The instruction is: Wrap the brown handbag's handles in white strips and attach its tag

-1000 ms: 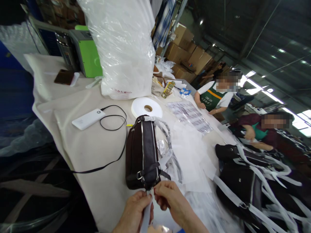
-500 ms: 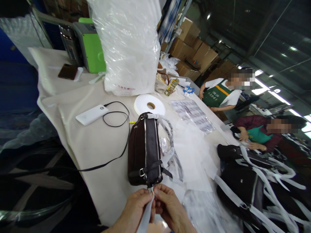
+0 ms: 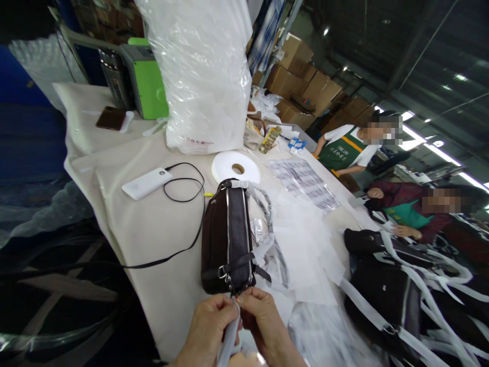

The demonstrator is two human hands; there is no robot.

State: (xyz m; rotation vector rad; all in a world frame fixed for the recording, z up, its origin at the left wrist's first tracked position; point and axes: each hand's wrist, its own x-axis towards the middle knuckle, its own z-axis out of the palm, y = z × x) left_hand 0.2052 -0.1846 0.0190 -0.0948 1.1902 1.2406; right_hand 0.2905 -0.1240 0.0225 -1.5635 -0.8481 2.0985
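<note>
A dark brown handbag (image 3: 227,234) stands on the cloth-covered table (image 3: 153,229), its near end toward me. My left hand (image 3: 208,326) and my right hand (image 3: 260,321) meet just below that end, both pinched on a white paper strip (image 3: 229,339) that hangs down between them at the bag's zipper end. A strap wrapped in white paper (image 3: 267,224) lies to the right of the bag.
A white tape roll (image 3: 236,167), a white power bank (image 3: 147,183) with a black cable, a big plastic sack (image 3: 202,71) and a green machine (image 3: 147,84) stand behind. Wrapped black bags (image 3: 401,295) pile at right, where two people sit. White sheets (image 3: 305,244) cover the middle.
My hands stay pinched on the strip at the bag's end and have shifted slightly closer together; the view has tilted a little.
</note>
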